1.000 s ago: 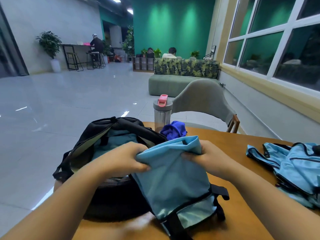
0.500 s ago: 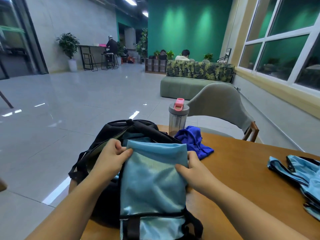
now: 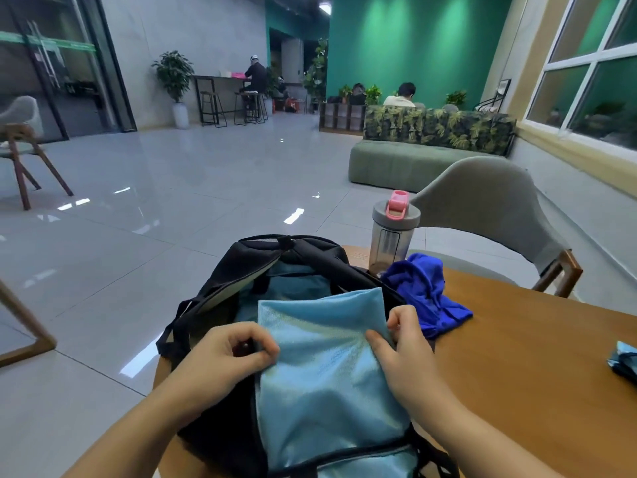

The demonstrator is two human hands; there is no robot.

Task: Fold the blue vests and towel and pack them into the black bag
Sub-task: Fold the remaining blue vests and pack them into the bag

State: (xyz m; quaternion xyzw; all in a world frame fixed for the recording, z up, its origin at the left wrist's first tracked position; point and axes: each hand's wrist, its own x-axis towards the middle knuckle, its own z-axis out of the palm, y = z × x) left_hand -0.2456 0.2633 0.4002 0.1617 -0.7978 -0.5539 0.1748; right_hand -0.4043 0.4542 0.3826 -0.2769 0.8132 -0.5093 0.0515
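A folded light blue vest (image 3: 327,367) is held between both hands over the open black bag (image 3: 241,281). Its left edge is pinched by the left hand (image 3: 227,353), fingers curled in; its upper right edge is gripped by the right hand (image 3: 403,353), thumb on the cloth. The top of the vest lies at the bag's mouth, just ahead of the hands; more light blue cloth is seen inside. A dark blue towel (image 3: 427,294) is bunched on the wooden table (image 3: 534,357) just beyond the right hand, touching a bottle (image 3: 393,232) with a pink lid. Another light blue vest (image 3: 624,362) is cut off at the frame edge, well right of the right hand. A grey chair (image 3: 482,208) stands behind the table.
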